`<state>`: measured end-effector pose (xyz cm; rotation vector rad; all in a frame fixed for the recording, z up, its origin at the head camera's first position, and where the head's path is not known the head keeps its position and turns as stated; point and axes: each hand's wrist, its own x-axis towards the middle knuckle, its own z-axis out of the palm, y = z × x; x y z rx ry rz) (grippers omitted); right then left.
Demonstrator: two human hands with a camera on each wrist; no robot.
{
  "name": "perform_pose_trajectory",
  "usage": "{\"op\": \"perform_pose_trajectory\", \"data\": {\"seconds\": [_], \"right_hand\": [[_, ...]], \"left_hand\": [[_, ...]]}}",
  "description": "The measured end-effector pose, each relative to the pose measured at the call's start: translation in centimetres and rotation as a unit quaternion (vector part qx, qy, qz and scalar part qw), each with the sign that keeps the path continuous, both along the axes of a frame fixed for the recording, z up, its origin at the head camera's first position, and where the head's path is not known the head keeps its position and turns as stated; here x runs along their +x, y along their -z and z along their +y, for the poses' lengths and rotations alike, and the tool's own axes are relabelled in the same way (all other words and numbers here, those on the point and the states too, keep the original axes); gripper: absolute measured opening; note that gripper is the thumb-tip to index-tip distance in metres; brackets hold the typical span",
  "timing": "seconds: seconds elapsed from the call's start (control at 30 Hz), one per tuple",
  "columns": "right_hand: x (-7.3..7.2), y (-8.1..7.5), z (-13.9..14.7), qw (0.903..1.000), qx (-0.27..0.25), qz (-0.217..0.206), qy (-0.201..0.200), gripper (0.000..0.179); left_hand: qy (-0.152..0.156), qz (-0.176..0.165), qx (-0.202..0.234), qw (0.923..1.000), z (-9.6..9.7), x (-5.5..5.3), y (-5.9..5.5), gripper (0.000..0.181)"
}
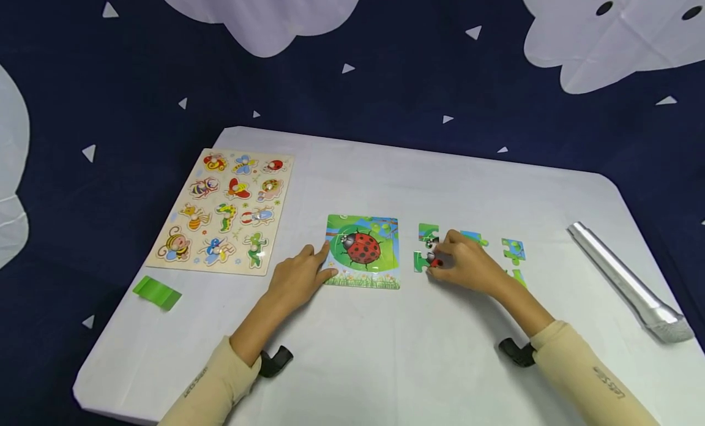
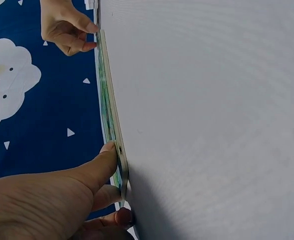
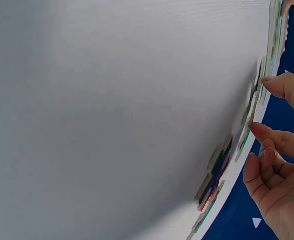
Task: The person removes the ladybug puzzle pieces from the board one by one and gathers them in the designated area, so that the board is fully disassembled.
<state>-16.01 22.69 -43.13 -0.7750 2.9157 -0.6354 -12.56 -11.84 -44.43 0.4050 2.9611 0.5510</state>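
Observation:
A square ladybug picture board (image 1: 363, 253) lies flat on the table. My left hand (image 1: 299, 275) rests at its left edge, thumb and index finger extended against it; the left wrist view shows the thumb (image 2: 106, 159) touching the board edge. To the right, my right hand (image 1: 467, 264) pinches a small puzzle piece with red ladybug print (image 1: 436, 262) between thumb and index finger, low over the table. Green puzzle pieces (image 1: 421, 261) lie beside it, partly covered by the fingers. In the right wrist view, the thumb and index finger of the right hand (image 3: 281, 145) span thin pieces seen edge-on.
More loose puzzle pieces (image 1: 514, 250) lie right of the right hand, some behind the forearm. A wooden insect peg board (image 1: 220, 212) is at the left, with a green strip (image 1: 157, 292) before it. A silver tube-like object (image 1: 628, 279) lies at the right edge.

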Motion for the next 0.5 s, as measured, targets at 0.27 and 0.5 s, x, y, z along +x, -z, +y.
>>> {"op": "perform_pose_trajectory", "data": {"seconds": [0.27, 0.5], "right_hand": [[0.4, -0.1, -0.3, 1.0000, 0.004, -0.002, 0.001, 0.057], [0.8, -0.7, -4.1, 0.9987, -0.016, -0.015, -0.047, 0.065]], "left_hand": [[0.004, 0.000, -0.008, 1.0000, 0.1, 0.1, -0.3, 0.062], [0.017, 0.028, -0.032, 0.9990, 1.0, 0.4, -0.9, 0.062]]}}
